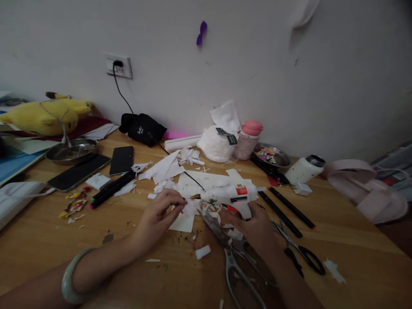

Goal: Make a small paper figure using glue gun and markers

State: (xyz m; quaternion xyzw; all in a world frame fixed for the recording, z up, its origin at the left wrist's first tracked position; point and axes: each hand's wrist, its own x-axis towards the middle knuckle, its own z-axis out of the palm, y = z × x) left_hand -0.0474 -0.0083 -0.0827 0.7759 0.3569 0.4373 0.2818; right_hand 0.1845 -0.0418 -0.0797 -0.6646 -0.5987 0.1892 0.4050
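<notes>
White glue gun (227, 195), handle (246, 211) in the right hand (259, 227)
Right hand curled closed around the handle; left hand (161, 210) left of the gun, fingertips nearly together, contents indeterminate. Relative to the gun: scissors (216, 228) in front, two black markers (280, 214) right, pink bottle (247, 143) behind.

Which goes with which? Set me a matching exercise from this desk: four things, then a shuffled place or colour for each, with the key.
1. Glue gun
2. Bangle
3. Plush toy
4. Bow-shaped piece

A. Purple, on the wall
B. Around the left forearm
C. White and orange, at the right hand
D. Yellow, lying down

Pairs: 1-C, 2-B, 3-D, 4-A
</notes>
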